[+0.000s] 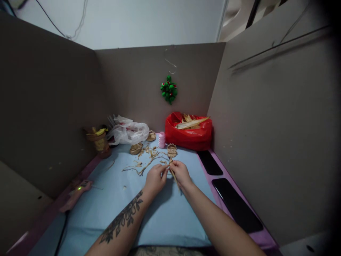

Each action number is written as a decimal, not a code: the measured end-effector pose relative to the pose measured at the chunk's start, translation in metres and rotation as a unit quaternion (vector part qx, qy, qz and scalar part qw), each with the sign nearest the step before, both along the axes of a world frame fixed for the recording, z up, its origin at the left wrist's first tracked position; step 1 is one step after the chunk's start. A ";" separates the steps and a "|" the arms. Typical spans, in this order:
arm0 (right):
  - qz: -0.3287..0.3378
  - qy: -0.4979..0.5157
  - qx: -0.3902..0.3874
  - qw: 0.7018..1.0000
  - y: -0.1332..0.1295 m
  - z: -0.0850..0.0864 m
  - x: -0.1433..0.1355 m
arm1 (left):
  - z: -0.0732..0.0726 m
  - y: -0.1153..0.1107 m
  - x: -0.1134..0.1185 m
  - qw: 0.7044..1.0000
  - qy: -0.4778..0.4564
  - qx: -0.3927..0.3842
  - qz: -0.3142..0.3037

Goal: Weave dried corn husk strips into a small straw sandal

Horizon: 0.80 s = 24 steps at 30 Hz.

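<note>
Near the middle of the blue cloth, my left hand (156,178) and my right hand (181,173) meet with their fingertips pinched. A thin tan strip of dried husk (174,176) passes between them and its end hangs below my right fingers. Just beyond my fingertips lies a small braided husk piece (172,150); whether the strip joins it I cannot tell. A twisted husk cord (145,168) trails across the cloth to the left of my hands. Farther back sit a round coiled husk piece (136,148) and another coiled piece (151,136).
A red bag of dried husks (190,137) stands at the back, beside a pink thread spool (162,139) and a white plastic bag (129,131). At left lies a corded glue gun (77,195), its green light on. Two black phones (237,204) line the right edge. Grey panels surround the table.
</note>
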State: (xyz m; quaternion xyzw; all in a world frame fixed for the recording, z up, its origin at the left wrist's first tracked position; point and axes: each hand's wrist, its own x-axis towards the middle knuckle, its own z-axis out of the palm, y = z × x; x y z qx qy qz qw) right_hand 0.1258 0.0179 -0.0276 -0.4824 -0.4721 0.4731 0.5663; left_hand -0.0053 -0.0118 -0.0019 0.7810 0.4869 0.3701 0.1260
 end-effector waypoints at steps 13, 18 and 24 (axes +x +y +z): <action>0.069 -0.063 0.012 0.996 -0.002 0.003 0.002 | -0.013 0.019 -0.004 0.980 -0.112 -0.164 -0.019; 0.063 -0.091 0.025 0.994 -0.004 0.006 0.005 | -0.007 0.018 -0.003 0.976 -0.112 -0.178 -0.052; 0.100 -0.080 0.006 0.992 -0.002 0.004 0.007 | -0.006 0.020 -0.002 0.978 -0.105 -0.176 -0.044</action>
